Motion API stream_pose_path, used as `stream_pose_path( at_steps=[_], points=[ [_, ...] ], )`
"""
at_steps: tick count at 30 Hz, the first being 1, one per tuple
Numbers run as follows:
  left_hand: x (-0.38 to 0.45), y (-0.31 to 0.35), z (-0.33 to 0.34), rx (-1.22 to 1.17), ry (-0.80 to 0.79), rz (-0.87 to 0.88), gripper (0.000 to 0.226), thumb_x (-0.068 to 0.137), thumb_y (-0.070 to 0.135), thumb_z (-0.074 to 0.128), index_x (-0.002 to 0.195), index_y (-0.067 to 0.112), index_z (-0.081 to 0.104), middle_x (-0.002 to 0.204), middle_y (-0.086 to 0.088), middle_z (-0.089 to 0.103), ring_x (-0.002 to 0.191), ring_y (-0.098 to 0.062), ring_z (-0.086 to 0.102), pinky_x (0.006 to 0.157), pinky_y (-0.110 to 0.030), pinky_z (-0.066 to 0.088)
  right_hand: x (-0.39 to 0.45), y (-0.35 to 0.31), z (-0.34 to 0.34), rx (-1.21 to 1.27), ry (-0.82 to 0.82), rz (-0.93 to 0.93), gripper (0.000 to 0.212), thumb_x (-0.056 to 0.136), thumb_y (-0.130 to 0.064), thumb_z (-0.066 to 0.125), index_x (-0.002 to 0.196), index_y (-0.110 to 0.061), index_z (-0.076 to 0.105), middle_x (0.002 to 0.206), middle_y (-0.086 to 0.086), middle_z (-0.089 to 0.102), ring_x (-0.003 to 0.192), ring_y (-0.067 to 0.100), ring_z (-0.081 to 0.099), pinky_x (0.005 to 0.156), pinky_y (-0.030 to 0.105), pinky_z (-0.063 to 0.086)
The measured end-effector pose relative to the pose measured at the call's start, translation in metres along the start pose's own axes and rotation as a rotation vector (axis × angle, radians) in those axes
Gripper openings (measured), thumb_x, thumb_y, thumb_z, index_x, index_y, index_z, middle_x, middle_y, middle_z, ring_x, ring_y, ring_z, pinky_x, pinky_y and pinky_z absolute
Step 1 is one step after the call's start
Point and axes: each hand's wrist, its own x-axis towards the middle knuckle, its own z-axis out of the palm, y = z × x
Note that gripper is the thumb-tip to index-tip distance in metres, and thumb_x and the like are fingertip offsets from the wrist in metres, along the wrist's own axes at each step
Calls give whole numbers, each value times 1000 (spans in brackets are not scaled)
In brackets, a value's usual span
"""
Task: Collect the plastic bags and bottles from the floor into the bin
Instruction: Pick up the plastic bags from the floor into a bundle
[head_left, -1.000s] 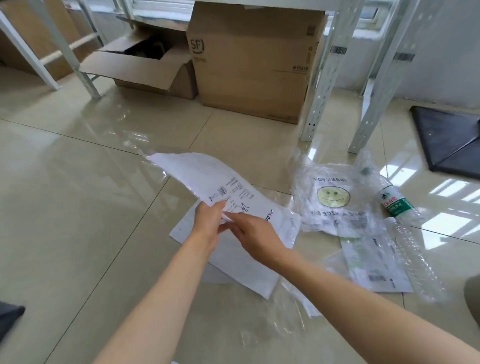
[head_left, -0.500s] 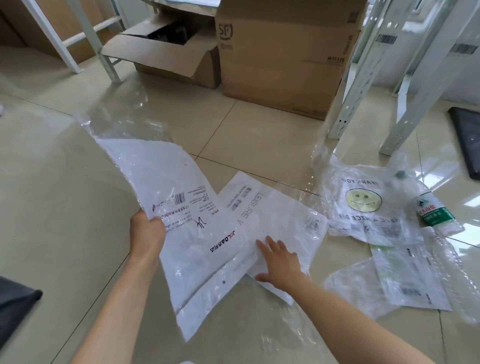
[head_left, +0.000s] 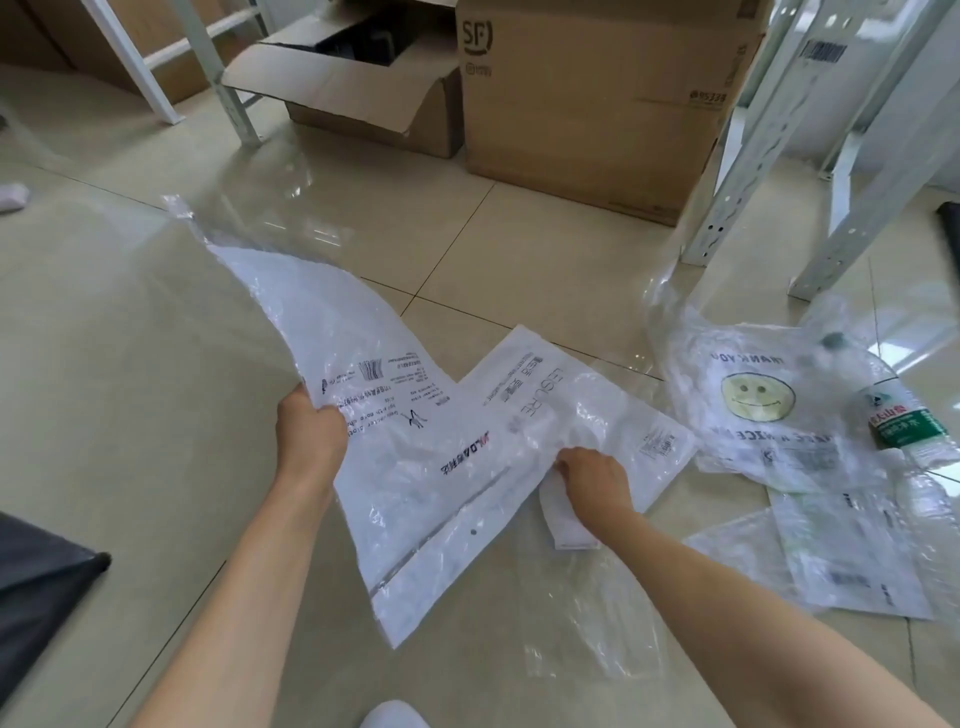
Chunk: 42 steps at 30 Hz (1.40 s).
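The left hand (head_left: 310, 441) has its grip closed on the edge of a white printed plastic bag (head_left: 363, 395), lifted off the floor (head_left: 104, 364) and stretching up and away from it. Just to its right, the right hand (head_left: 592, 480) pinches a second white bag marked "LEISURE" (head_left: 561, 400) that lies flat. Farther right of that hand lie a clear smiley-face bag (head_left: 753, 410) and a green-labelled water bottle (head_left: 906, 423), touching each other. Cardboard boxes (head_left: 597, 114) stand beyond both hands.
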Motion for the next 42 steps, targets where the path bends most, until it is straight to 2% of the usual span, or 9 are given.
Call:
stream_pose_path(
  at_steps=[7, 12, 18, 22, 24, 26, 29, 36, 42],
  points=[
    [13, 24, -12, 15, 112, 27, 45, 74, -4, 34, 106, 10, 63, 103, -10, 71, 93, -35, 68, 83, -51, 58, 35, 18, -53, 461, 152, 253, 31, 103, -12, 37, 92, 3, 62, 86, 20, 66, 76, 33, 59, 65, 35, 40],
    [9, 41, -14, 251, 193, 120, 51, 70, 3, 34, 110, 20, 62, 105, -5, 70, 90, -37, 62, 81, -41, 53, 46, 19, -78, 692, 242, 326, 30, 104, -14, 37, 84, -1, 55, 78, 14, 55, 75, 24, 49, 66, 30, 33],
    [-19, 48, 37, -4, -208, 45, 25, 99, 15, 42, 114, 11, 62, 115, -16, 69, 110, -37, 64, 96, -51, 51, 21, -56, -94, 739, 171, -18, 30, 102, -19, 48, 127, -15, 64, 116, 10, 70, 104, 24, 63, 81, 22, 36],
    [-32, 47, 52, -104, -413, -5, 57, 89, 60, 52, 110, 9, 67, 99, -20, 74, 89, -23, 71, 81, -46, 59, -15, -101, -92, 605, 197, -309, 21, 99, -18, 46, 103, -19, 66, 93, 0, 69, 85, 23, 60, 71, 22, 35],
    [-33, 45, 54, -28, -371, 32, 37, 87, 46, 64, 100, 11, 70, 87, -9, 76, 81, -21, 72, 68, -32, 58, -30, -111, -91, 583, 232, -463, 18, 98, -13, 46, 97, -15, 64, 88, -6, 64, 78, 19, 57, 67, 30, 43],
    [-28, 39, 55, 5, -211, 26, 10, 90, 16, 62, 90, 7, 68, 83, -10, 71, 80, -25, 68, 73, -38, 56, -39, -112, -85, 595, 178, -525, 27, 101, -18, 46, 120, -17, 65, 117, -5, 69, 103, 15, 64, 84, 29, 52],
    [-20, 28, 47, 13, -57, 20, 15, 88, 1, 52, 87, 9, 65, 83, -11, 67, 78, -25, 63, 74, -41, 53, -51, -94, -65, 559, 62, -320, 38, 103, -34, 41, 138, -25, 53, 140, -9, 57, 128, 12, 53, 103, 28, 43],
    [0, 17, 20, 150, 76, 97, 29, 91, 16, 55, 63, 13, 48, 61, 4, 49, 65, -24, 51, 66, -31, 43, -90, -12, 9, 2, -312, 176, 84, 82, -53, 61, 148, -20, 22, 135, 4, 39, 125, 25, 44, 98, 43, 43],
    [-5, 25, 13, 80, 0, 32, 24, 90, 11, 54, 68, 19, 56, 68, 5, 58, 67, -23, 56, 61, -25, 43, -81, 6, 23, 11, -152, 107, 21, 96, -18, 48, 117, -18, 46, 105, 0, 46, 84, 21, 47, 68, 31, 40]
  ],
)
